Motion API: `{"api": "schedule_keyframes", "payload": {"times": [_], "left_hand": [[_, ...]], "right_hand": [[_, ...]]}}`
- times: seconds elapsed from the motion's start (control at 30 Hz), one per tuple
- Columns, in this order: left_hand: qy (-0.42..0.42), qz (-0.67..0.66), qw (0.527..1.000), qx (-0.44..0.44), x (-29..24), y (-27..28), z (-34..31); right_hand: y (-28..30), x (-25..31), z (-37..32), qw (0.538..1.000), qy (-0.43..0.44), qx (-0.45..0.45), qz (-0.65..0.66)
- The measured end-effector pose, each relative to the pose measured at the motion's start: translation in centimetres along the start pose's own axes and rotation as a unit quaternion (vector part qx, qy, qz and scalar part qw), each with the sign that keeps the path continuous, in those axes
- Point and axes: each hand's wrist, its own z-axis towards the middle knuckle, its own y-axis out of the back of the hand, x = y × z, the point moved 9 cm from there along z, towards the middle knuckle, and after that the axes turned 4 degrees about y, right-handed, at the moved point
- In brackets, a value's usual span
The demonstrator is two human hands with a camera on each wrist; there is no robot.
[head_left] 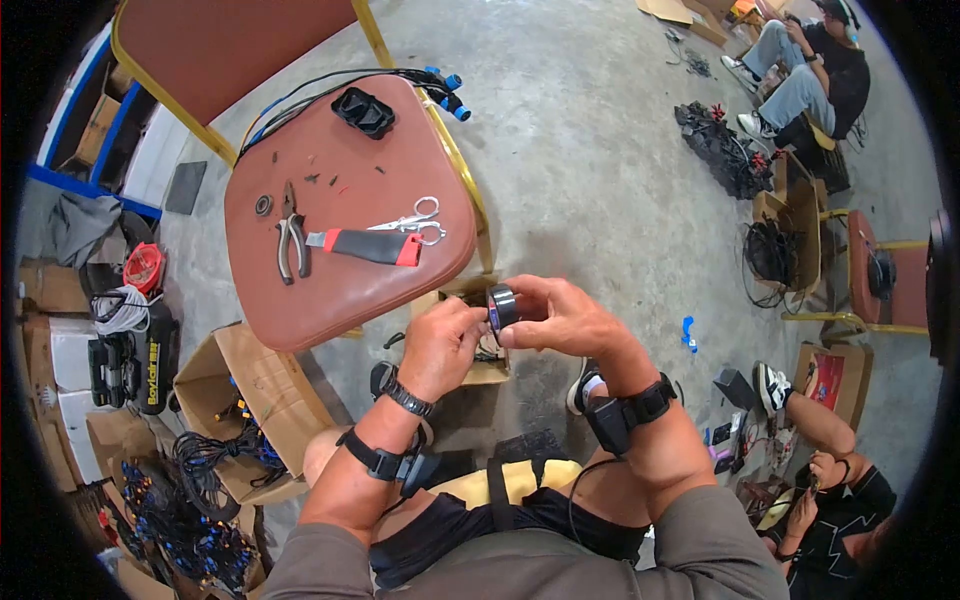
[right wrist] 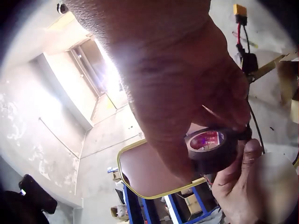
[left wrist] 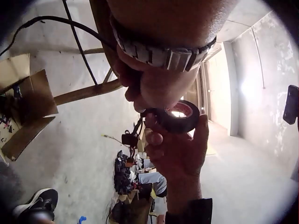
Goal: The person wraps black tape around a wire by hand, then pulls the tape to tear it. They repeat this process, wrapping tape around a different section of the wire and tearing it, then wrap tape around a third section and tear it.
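Observation:
A roll of black tape [head_left: 501,306] is gripped between the thumb and fingers of my right hand [head_left: 565,318], its ring upright. Close against it, my left hand [head_left: 440,345] pinches a thin dark cable at the roll's left side. In the right wrist view the tape roll [right wrist: 212,150] shows a printed inner core, and a black cable with a yellow connector [right wrist: 240,11] runs by the fingers. The left wrist view shows the roll [left wrist: 180,117] between both hands, with small dark parts [left wrist: 130,139] hanging beside it.
A brown chair seat [head_left: 350,200] holds pliers [head_left: 291,235], a red-and-black cutter [head_left: 370,246], scissors [head_left: 425,222], a black tray [head_left: 363,112] and cables. Cardboard boxes [head_left: 270,390] with cables stand at left; two people sit at right. A small box is below my hands.

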Motion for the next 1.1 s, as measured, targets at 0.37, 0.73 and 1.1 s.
{"api": "schedule_keyframes", "payload": {"times": [0.37, 0.73, 1.1], "left_hand": [[-0.023, -0.114, 0.993, 0.007, -1.4, -0.3, -0.7], [-0.103, -0.075, 0.992, 0.014, -2.9, -0.2, -0.7], [-0.160, -0.016, 0.987, 0.003, -4.8, -1.0, -1.2]], "right_hand": [[2.8, -0.6, 0.9, 0.991, 0.057, -0.038, -0.113], [2.5, -0.1, 1.1, 0.993, -0.009, -0.084, -0.086], [3.3, -2.0, 2.1, 0.977, -0.051, -0.105, -0.176]]}}
